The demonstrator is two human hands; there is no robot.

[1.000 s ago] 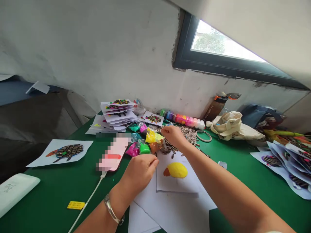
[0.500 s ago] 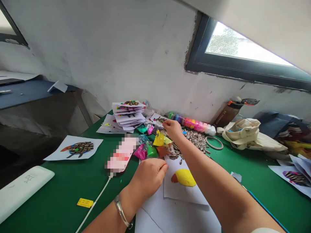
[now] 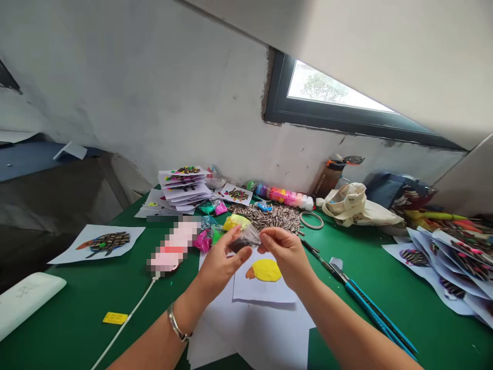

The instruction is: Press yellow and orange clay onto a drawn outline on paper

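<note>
Between my two hands is a small clear plastic bag (image 3: 251, 235) with something dark inside, perhaps black clay. My left hand (image 3: 221, 259) grips the dark end of the bag between thumb and fingers. With thumb and fingertips pinched, my right hand (image 3: 284, 252) holds the clear end. Below them lies a white paper (image 3: 265, 294) bearing a yellow clay shape (image 3: 267, 270) with a brown-orange piece (image 3: 250, 273) at its left end. Bags of yellow clay (image 3: 234, 221) and magenta clay (image 3: 203, 240) lie just beyond my left hand.
A heap of striped seeds (image 3: 277, 217) lies behind the hands. Stacked pictures (image 3: 185, 190) stand at the back left, a phone (image 3: 175, 246) with a cable at the left. Blue-handled tools (image 3: 375, 308) and more pictures (image 3: 454, 277) lie at the right.
My right hand has come back from the bags and seeds toward me. Both hands now hold the small dark bag over the paper. The view has turned to the right.
</note>
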